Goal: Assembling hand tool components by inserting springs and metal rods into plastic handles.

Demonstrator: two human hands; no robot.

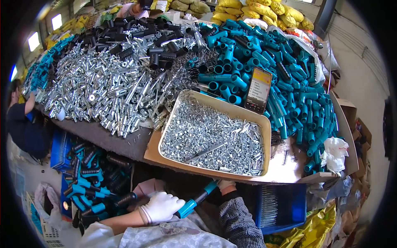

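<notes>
Currently in hand: one assembled tool handle (197,201), teal sleeve joined to a black grip, held low in front of the body, below the near edge of the tabletop (124,142). Left hand (162,206), in a white glove, is closed around the teal end; right hand (225,184), also gloved, is mostly hidden under the tabletop edge, apparently wrapped on the far end, though its hold cannot be told for certain. Step, by judgement: fitting or pressing the two parts of the handle together. Stock nearby: beige tray (264,136) of small silver nuts and pins just above the hands; heap of teal tubes (285,78) to the right; heap of silver metal pieces (111,82) to the left; black grips (136,35) beyond; blue crate (56,149) of finished handles at lower left. Next move likely calls for a firm, straight push along the handle's length, then release into the crate.
</notes>
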